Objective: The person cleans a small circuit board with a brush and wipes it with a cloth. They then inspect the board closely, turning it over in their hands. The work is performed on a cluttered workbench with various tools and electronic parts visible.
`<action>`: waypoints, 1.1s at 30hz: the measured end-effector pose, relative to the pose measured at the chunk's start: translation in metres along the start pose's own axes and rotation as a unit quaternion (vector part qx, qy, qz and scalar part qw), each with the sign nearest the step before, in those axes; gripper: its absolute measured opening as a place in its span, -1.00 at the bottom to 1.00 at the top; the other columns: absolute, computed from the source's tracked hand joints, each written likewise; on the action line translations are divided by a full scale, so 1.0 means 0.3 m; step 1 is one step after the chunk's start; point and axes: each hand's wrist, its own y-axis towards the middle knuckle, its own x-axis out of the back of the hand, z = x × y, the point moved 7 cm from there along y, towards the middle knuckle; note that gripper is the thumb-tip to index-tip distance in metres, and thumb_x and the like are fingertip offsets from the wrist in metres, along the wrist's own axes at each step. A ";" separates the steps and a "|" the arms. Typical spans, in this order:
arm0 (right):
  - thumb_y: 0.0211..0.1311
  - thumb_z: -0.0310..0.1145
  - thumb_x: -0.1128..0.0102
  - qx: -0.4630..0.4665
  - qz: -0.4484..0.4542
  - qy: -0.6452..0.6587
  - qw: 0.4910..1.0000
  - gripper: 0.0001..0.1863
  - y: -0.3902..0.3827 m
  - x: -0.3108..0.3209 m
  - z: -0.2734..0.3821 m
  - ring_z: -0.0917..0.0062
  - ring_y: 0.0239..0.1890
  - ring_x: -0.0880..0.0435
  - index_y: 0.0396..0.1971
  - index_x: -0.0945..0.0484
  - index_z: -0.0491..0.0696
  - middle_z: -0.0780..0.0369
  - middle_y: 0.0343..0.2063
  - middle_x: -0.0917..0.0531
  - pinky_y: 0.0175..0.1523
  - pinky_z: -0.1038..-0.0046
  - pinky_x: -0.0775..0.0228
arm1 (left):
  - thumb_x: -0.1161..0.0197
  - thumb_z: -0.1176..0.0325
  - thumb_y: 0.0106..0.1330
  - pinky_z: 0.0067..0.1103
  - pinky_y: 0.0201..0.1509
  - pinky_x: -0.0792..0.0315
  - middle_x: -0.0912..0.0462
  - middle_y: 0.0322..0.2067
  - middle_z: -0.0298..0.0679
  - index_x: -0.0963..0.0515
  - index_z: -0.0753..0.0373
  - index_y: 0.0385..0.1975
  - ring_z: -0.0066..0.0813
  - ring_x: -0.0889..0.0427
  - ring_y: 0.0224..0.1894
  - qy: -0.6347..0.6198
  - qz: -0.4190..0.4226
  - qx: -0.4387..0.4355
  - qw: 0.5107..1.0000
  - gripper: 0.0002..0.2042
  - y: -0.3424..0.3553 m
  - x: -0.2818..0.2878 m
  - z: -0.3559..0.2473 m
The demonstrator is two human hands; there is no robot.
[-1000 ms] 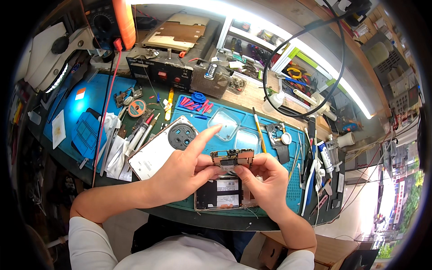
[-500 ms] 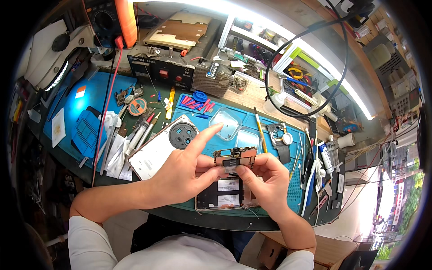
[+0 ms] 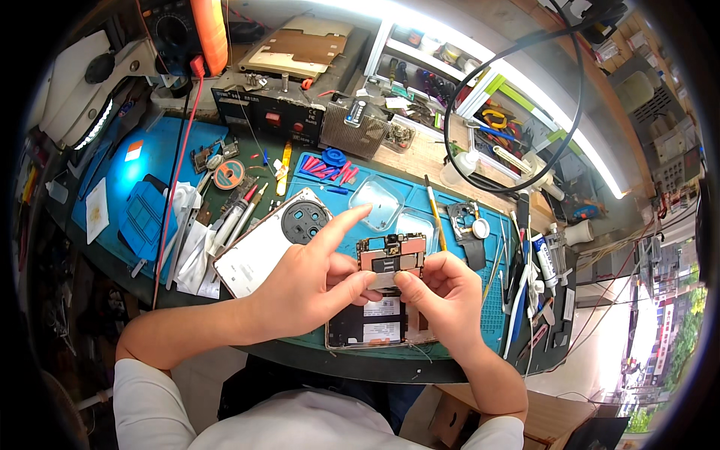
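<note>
Between my two hands a phone circuit board [image 3: 393, 251] with copper-coloured shields is held up, its face toward me. My left hand [image 3: 304, 285] pinches its lower left corner between thumb and curled fingers, index finger stretched out above. My right hand [image 3: 446, 296] grips the lower right corner, thumb in front. A pale strip [image 3: 385, 280] lies along the board's lower edge, between the thumbs. Below, an opened phone body [image 3: 367, 330] with a black battery rests on the mat, partly hidden by my hands. Left of it lies a white back cover [image 3: 251, 259] with a round black camera ring.
Beyond the board stand clear plastic boxes [image 3: 375, 201], with a yellow brush [image 3: 436, 217] beside them. Tweezers and a glue tube [image 3: 543, 261] lie at right. Tools and a solder spool [image 3: 229, 175] lie at left. A black cable [image 3: 445, 124] loops above the bench's right side.
The board has tilted up, so more of its face shows, and the pale strip at its lower edge is clearer. Both hands keep their hold and have hardly moved.
</note>
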 end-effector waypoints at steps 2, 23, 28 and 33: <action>0.26 -0.50 -0.41 -0.024 0.001 0.027 0.999 -0.83 -0.001 0.002 -0.007 0.75 -0.35 -0.66 -0.30 -0.55 -0.16 0.26 -0.36 -0.72 -0.25 0.65 -0.51 | -0.28 0.54 0.33 -0.47 -0.22 -0.65 -0.75 -0.34 -0.03 0.09 0.28 0.50 -0.31 -0.79 -0.33 -0.016 0.009 -0.001 1.000 -0.19 0.004 -0.007 0.004; 0.26 -0.46 -0.43 0.007 -0.007 0.004 1.000 -0.83 -0.002 -0.004 -0.007 0.76 -0.33 -0.66 -0.30 -0.58 -0.15 0.29 -0.37 -0.72 -0.20 0.66 -0.51 | -0.30 0.55 0.33 -0.46 -0.20 -0.65 -0.76 -0.32 -0.04 0.12 0.28 0.50 -0.34 -0.78 -0.30 0.059 -0.017 -0.040 0.997 -0.16 -0.005 -0.014 -0.010; 0.25 -0.48 -0.42 0.020 -0.006 -0.014 1.000 -0.84 -0.004 -0.002 -0.007 0.76 -0.31 -0.66 -0.29 -0.58 -0.15 0.29 -0.35 -0.72 -0.18 0.65 -0.52 | -0.25 0.53 0.36 -0.45 -0.17 -0.65 -0.77 -0.30 -0.01 0.13 0.29 0.50 -0.28 -0.80 -0.26 0.007 -0.022 -0.027 0.999 -0.19 -0.003 -0.010 0.002; 0.26 -0.51 -0.40 0.039 0.006 -0.010 0.999 -0.84 -0.006 -0.006 -0.002 0.77 -0.28 -0.65 -0.28 -0.56 -0.13 0.31 -0.32 -0.71 -0.18 0.65 -0.51 | -0.23 0.55 0.35 -0.46 -0.15 -0.65 -0.77 -0.29 0.01 0.14 0.30 0.50 -0.28 -0.81 -0.25 0.009 -0.020 -0.023 0.999 -0.19 -0.004 -0.009 0.000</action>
